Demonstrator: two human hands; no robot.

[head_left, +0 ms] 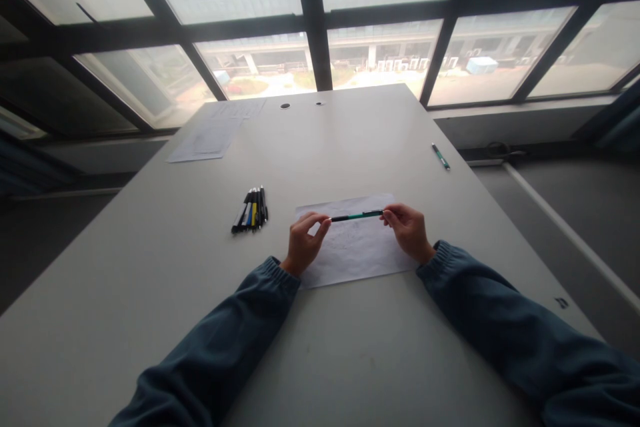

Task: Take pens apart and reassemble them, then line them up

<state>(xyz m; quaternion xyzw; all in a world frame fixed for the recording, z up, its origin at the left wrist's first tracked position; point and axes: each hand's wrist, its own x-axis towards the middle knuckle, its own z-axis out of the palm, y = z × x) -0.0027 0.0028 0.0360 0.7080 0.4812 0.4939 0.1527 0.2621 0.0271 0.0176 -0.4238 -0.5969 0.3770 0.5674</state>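
Both-handed: left hand (pixel 303 242) and right hand (pixel 409 230) pinch green pen (pixel 357 216) ends, level above the sheet (pixel 353 250), pen bundle (pixel 251 209) left of it.

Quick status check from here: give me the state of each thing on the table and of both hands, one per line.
green pen: held level above the sheet, one end in each hand
left hand: fingertips pinched on the pen's dark end
right hand: fingertips pinched on the pen's other end
sheet of paper: flat on the table under the hands
bundle of pens: lying together, untouched
second green pen: lying alone near the right edge
far papers: flat at the far left corner
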